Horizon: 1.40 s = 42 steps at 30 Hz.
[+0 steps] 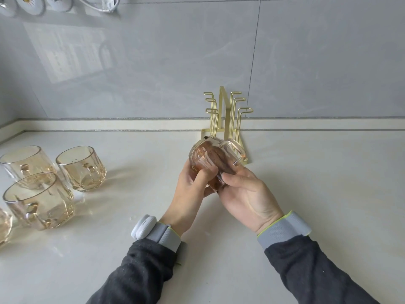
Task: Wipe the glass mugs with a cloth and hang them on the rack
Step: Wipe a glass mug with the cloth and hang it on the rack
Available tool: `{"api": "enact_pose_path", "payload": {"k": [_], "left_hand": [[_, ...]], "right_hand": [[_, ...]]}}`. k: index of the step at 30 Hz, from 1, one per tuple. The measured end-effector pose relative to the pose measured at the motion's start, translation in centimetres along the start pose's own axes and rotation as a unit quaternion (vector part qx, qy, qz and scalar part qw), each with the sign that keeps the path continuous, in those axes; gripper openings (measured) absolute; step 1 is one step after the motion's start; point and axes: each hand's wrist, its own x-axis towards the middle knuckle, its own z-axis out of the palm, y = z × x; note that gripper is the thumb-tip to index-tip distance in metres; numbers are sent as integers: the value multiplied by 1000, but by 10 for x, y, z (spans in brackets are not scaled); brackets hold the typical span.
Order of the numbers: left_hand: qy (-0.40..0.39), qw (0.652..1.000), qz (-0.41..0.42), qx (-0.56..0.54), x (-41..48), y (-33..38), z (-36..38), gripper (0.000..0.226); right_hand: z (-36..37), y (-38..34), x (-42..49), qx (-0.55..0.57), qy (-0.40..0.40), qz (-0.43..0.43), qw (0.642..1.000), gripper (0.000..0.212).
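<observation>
An amber glass mug [202, 157] is held above the counter, tipped on its side with its handle [235, 148] pointing up and right. My left hand [192, 189] grips the mug's body from the left. My right hand [243, 194] pushes a brown cloth [219, 161] into the mug's mouth, fingers curled on the cloth. The gold wire rack [225, 115] stands just behind the mug against the wall, its hooks bare. Three more amber mugs [82, 168] [24, 162] [40, 200] stand upright at the left.
The pale counter [317, 172] runs to a grey tiled wall [175, 62]. Part of another mug [4, 224] shows at the far left edge. White round objects [30, 4] hang at the top left.
</observation>
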Motion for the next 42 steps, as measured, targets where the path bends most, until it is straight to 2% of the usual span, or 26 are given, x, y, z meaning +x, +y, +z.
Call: {"api": "enact_pose_path", "payload": {"k": [4,11,16,22,27,32,38,42], "left_hand": [[-5,1000,4,-19,-1,-1,-1,54],[2,1000,11,-20,0,1,-1,58],[34,999,22,-5,2,-1,-4,55],[79,996,39,15,3,-1,-4,68],[91,995,43,25,5,-3,-5,64],[79,996,31,14,5,-4,-5,59],[38,999,20,-2,3,-2,-3,67],[16,1000,13,-3,1,-3,-2,67]], "right_hand": [[0,-2,0,52,-16,2,999,74],[-2,-1,0,32,-23,-12,999,58],[-2,-1,-1,53,15,10,998,55],[-7,1,1,43,87,33,995,81],[-6,0,1,26,108,31,993,55],[0,-1,0,-6,130,25,991,51],[-2,-2,0,-34,102,18,994,57],[-2,-2,-2,-33,38,-6,999,46]]}}
